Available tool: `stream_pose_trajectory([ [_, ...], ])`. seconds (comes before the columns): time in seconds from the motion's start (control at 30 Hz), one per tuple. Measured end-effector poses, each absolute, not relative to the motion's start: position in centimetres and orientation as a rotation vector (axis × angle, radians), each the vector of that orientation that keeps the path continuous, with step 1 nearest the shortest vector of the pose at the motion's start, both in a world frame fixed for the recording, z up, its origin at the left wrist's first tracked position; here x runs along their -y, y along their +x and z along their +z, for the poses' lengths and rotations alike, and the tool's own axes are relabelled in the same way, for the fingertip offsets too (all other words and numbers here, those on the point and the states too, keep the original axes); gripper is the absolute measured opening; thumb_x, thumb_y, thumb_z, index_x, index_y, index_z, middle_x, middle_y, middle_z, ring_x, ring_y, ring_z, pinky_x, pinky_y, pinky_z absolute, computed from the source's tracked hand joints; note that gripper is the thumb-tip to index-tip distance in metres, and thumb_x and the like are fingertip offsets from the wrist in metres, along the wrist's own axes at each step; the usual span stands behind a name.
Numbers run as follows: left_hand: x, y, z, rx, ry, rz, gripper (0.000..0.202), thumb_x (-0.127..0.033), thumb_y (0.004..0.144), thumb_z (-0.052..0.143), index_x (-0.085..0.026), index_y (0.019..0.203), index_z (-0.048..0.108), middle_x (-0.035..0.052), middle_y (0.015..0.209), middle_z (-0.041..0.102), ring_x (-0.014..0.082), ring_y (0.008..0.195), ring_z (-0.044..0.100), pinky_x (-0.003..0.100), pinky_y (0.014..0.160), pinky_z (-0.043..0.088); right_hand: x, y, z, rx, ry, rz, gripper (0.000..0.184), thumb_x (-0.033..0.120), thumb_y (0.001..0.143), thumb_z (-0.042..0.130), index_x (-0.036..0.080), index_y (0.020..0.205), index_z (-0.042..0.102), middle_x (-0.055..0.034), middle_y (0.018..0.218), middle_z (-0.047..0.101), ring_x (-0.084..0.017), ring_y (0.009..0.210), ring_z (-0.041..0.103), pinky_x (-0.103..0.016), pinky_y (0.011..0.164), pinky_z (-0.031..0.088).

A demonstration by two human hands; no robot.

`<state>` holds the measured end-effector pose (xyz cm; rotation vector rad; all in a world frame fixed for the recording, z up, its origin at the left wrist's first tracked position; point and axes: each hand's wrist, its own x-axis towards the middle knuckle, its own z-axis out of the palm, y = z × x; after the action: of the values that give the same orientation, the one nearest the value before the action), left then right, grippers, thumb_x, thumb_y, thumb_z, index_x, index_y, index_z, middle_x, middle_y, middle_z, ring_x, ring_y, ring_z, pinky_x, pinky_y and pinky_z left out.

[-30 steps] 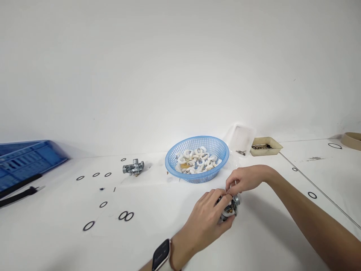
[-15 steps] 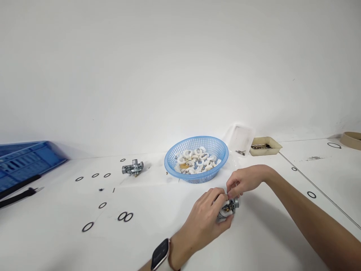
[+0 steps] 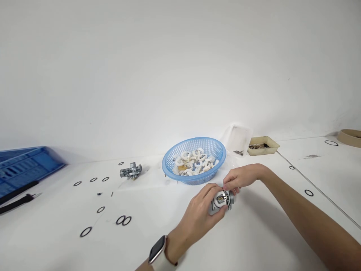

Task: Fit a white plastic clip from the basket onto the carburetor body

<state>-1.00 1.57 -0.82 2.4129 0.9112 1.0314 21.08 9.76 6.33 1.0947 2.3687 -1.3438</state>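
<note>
My left hand point(image 3: 197, 210) grips a carburetor point(image 3: 231, 200) low over the white table, fingers over its far side and thumb along the near side. Its open underside faces up, with a white float point(image 3: 216, 200) and brass-coloured parts showing inside. A thin dark line runs around the white part. My right hand point(image 3: 241, 177) is closed in a pinch at the carburetor's far edge; whatever lies between its fingertips is hidden. Another carburetor point(image 3: 131, 171) lies apart on the table to the left.
A blue basket point(image 3: 166, 174) of white floats stands behind my hands. Beyond it are a clear tray point(image 3: 239, 138) and a cream tray point(image 3: 263, 151) of small parts. Several black rings point(image 3: 86, 231) lie around. At left are a blue crate point(image 3: 28, 165) and a black-handled tool point(image 3: 17, 203).
The carburetor has turned in my left hand, so its white float shows more fully. Both hands stay close together, and my right fingers remain pinched at its far edge.
</note>
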Motion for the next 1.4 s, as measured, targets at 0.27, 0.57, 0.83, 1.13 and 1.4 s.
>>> stream_pose_trajectory([
  [0.27, -1.7, -1.1, -1.2, -0.902, 2.418, 1.067, 0.031, -0.019, 0.095, 0.059, -0.026, 0.125, 0.056, 0.0056, 0.117, 0.065, 0.0225, 0.106, 0.065, 0.035, 0.090, 0.056, -9.7, 21.0, 6.2, -2.319, 1.126, -1.395, 0.044, 0.063, 0.089, 0.061, 0.020, 0.079, 0.060, -0.0005, 0.083, 0.067, -0.017, 0.080, 0.064, -0.029, 0.073, 0.046],
  [0.57, -2.6, -1.5, -1.8, -1.028, 2.376, 0.978, 0.039, -0.030, 0.101, 0.056, -0.026, 0.140, 0.049, 0.0086, 0.132, 0.061, 0.0251, 0.118, 0.064, 0.040, 0.097, 0.057, -10.1, 20.5, 5.1, -2.359, 1.289, -1.391, 0.040, 0.055, 0.096, 0.051, 0.019, 0.085, 0.065, -0.0016, 0.075, 0.066, -0.018, 0.075, 0.063, -0.029, 0.070, 0.047],
  [0.83, -2.4, -1.3, -1.7, -0.968, 2.328, 0.972, 0.040, -0.030, 0.097, 0.063, -0.027, 0.136, 0.053, 0.0061, 0.125, 0.066, 0.0243, 0.113, 0.065, 0.040, 0.096, 0.056, -10.0, 20.6, 5.5, -2.324, 1.277, -1.395, 0.036, 0.052, 0.092, 0.057, 0.019, 0.078, 0.065, -0.0001, 0.072, 0.065, -0.016, 0.073, 0.061, -0.028, 0.069, 0.045],
  [1.13, -1.7, -1.1, -1.0, -0.932, 2.365, 0.956, 0.036, -0.029, 0.091, 0.066, -0.025, 0.126, 0.057, 0.0056, 0.112, 0.070, 0.0246, 0.104, 0.067, 0.037, 0.088, 0.058, -9.9, 20.9, 5.9, -2.267, 1.199, -1.406, 0.038, 0.055, 0.087, 0.062, 0.019, 0.076, 0.067, -0.0006, 0.079, 0.068, -0.016, 0.075, 0.062, -0.027, 0.069, 0.044],
  [1.4, -1.6, -1.0, -1.1, -0.931, 2.343, 0.963, 0.032, -0.031, 0.093, 0.063, -0.025, 0.124, 0.057, 0.0063, 0.112, 0.069, 0.0248, 0.102, 0.066, 0.039, 0.088, 0.056, -10.5, 22.7, 7.1, -2.490, 1.299, -1.308, 0.033, 0.046, 0.089, 0.062, 0.020, 0.108, 0.071, -0.0031, 0.089, 0.070, -0.018, 0.083, 0.065, -0.027, 0.072, 0.046],
])
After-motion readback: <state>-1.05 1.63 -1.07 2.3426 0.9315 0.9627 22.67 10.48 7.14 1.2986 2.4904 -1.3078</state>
